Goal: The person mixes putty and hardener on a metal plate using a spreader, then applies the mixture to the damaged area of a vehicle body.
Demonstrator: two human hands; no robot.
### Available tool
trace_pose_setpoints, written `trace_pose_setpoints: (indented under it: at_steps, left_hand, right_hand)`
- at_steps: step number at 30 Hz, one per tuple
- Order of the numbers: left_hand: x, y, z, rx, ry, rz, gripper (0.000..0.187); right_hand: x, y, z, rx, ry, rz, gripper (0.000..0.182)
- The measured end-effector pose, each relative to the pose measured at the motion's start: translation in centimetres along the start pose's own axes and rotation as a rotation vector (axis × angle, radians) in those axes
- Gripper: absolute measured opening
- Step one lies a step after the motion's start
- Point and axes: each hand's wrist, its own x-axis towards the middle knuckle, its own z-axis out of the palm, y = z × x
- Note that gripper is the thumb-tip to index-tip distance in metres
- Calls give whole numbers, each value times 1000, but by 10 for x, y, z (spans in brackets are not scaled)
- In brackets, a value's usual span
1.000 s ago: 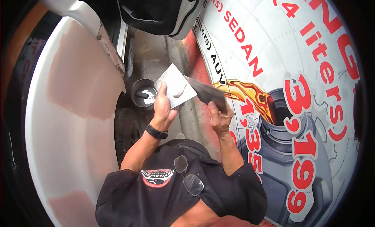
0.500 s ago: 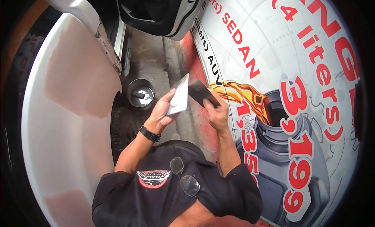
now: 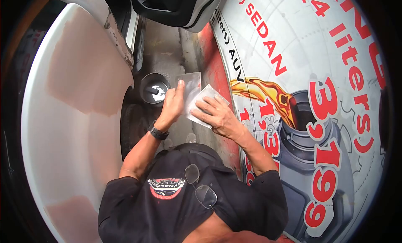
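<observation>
My left hand (image 3: pixel 172 103) is closed on the edge of a thin grey rectangular sheet (image 3: pixel 191 80), its thumb lying along the left side. A second rectangular sheet, pale and whitish (image 3: pixel 209 91), is gripped in my right hand (image 3: pixel 220 116), whose fingers are laid across its face. The pale sheet overlaps the lower right part of the grey one, hiding that part. Both are held in front of my body over the floor. Just left of them stands a dark round bucket (image 3: pixel 145 85) with liquid and a dark object inside.
A white car panel (image 3: pixel 100 130) with dull pinkish sanded patches curves along the left. An open car door (image 3: pixel 171 8) is at the top. On the right leans a large printed banner (image 3: pixel 268 92). A tyre (image 3: pixel 133 126) sits behind the panel edge.
My right hand has turned over and moved left, bringing a pale face into view where a dark one showed. The sheets now overlap. The left hand's sheet now looks grey and tilted differently.
</observation>
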Motion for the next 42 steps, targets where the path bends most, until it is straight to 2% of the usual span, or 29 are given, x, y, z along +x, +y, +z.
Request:
trace_pose_setpoints:
  at_steps: [3, 4, 5, 7, 11, 12, 13, 15, 16, 18, 20, 23, 25, 26, 28, 29, 30, 33, 34, 37, 40, 41, 42]
  left_hand:
    - [1, 13, -5, -205, 102, -107, 57]
    - [24, -19, -18, -247, 90, -105, 53]
    - [26, -3, -19, -525, 133, -147, 48]
    - [21, 31, -31, -801, 46, -149, 46]
    - [9, -2, -5, -883, -32, -155, 50]
    - [2, -4, 4, -997, -115, -266, 52]
    - [-6, -4, 9, -1257, -275, -400, 49]
    - [-16, -11, 16, -1499, -497, -367, 47]
    - [-19, -12, 16, -1382, -376, -327, 45]
    - [-24, -7, 15, -1249, -274, -272, 45]
    - [-28, 1, 15, -1103, -208, -194, 45]
    - [-22, -15, 3, -991, -88, -143, 47]
    - [-19, 1, -10, -1109, -72, -82, 48]
    - [-16, 7, -17, -1075, -30, -24, 48]
    - [-8, 9, -23, -1035, 95, 49, 49]
    - [-7, 6, -23, -1016, 94, 44, 48]
    - [-6, 2, -22, -996, 88, 40, 48]
    - [-13, -3, -7, -967, 43, -57, 49]
    - [-16, -7, -3, -945, 20, -72, 48]
    - [-20, -3, 3, -896, 44, -66, 47]
    - [-16, -2, 4, -811, 120, -11, 46]
    - [-10, -9, 5, -786, 144, 13, 46]
    - [-7, -11, 6, -759, 163, 40, 46]
  right_hand:
    - [-11, -5, 2, 4, -61, -19, 39]
    - [-15, -4, 1, 5, -72, -18, 39]
    - [-17, -5, -6, 17, -88, 22, 41]
    - [-21, -6, -21, 256, -39, 160, 49]
    - [-11, -12, -35, 534, 409, 148, 45]
    - [-1, -17, -26, 594, 515, 124, 44]
    - [4, -20, -20, 652, 620, 100, 43]
    - [5, -16, -10, 584, 513, 40, 42]
    - [7, -16, -7, 527, 455, 29, 42]
    - [4, -7, -2, 351, 311, 1, 45]
    - [0, 7, 6, 260, 274, 126, 51]
    - [-17, 34, 17, 78, 126, 235, 62]
    - [-30, 42, 20, -36, -28, 278, 64]
    - [-29, 38, 19, 284, 77, 317, 49]
    - [-31, 14, 10, 885, 147, 738, 38]
    - [-30, -1, 4, 1192, 185, 950, 33]
    - [-10, -23, -5, 1572, 409, 1016, 31]
    - [1, -11, 11, 1617, 473, 1183, 34]
    - [-15, 16, 27, 1587, 466, 1243, 35]
    - [-28, 63, 13, 1129, 651, 984, 31]
    - [-10, 22, -17, 726, 488, 861, 31]
    - [0, -1, -22, 988, 471, 713, 40]
    - [6, -4, -18, 740, 352, 535, 47]
